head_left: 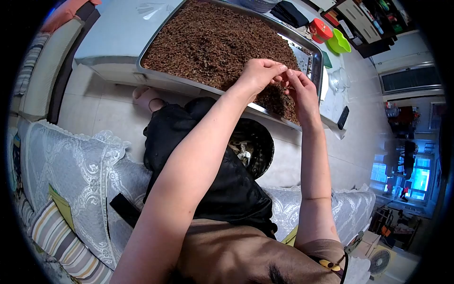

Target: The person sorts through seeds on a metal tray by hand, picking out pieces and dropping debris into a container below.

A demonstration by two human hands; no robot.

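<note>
A large metal tray point(189, 84) holds a wide heap of small reddish-brown dried bits point(213, 40), which look like peppercorn husks. Above the heap's near right side, my left hand point(264, 75) has its thumb and forefinger pinched together. My right hand point(303, 90) meets it there, also in a pinch, with its other fingers curled in. Fingertips of both hands nearly touch, and whatever lies between them is too small to make out. Part of the tray's bottom shows at its right end, with scattered dark specks on it.
A black bin point(261, 158) with some waste inside stands on the floor below the tray, near my knees. On the table point(113, 35) beyond are a red container point(321, 31), a green bowl point(339, 41), a glass dish point(338, 80) and a black remote-like object point(344, 118).
</note>
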